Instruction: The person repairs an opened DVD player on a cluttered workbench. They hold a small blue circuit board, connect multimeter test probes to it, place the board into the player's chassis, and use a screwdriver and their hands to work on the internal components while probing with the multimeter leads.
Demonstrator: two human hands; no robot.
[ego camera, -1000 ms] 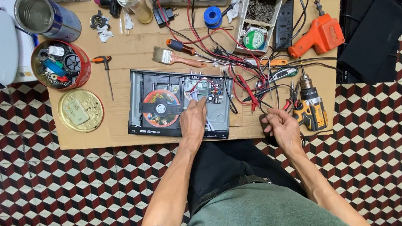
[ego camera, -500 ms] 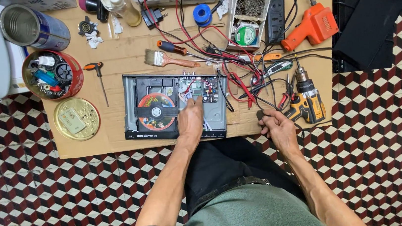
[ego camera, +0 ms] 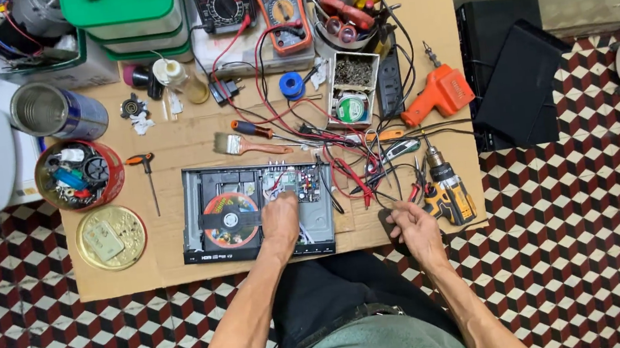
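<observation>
An opened black disc player (ego camera: pixel 208 223) lies on a cardboard sheet (ego camera: pixel 182 272), with a red and orange disc (ego camera: pixel 231 219) in its tray and a small circuit board (ego camera: pixel 294 182) at its right. My left hand (ego camera: pixel 281 221) rests flat inside the player, just below the circuit board, fingers together. My right hand (ego camera: pixel 413 226) is at the cardboard's front edge, fingers curled around a small dark object (ego camera: pixel 388 223) that is mostly hidden. A yellow and black cordless drill (ego camera: pixel 449 190) lies just right of it.
Red and black wires (ego camera: pixel 339 163) tangle right of the player. Behind are a paintbrush (ego camera: pixel 245 145), two multimeters (ego camera: pixel 281 0), an orange drill (ego camera: pixel 440 95), a power strip (ego camera: pixel 389 73). At left stand a red tin of parts (ego camera: pixel 80 175), a gold lid (ego camera: pixel 111 238), a screwdriver (ego camera: pixel 148 179).
The view has tilted up and shifted, so more of the far edge of the workspace shows. My left hand stays on the player; my right hand stays by the drill.
</observation>
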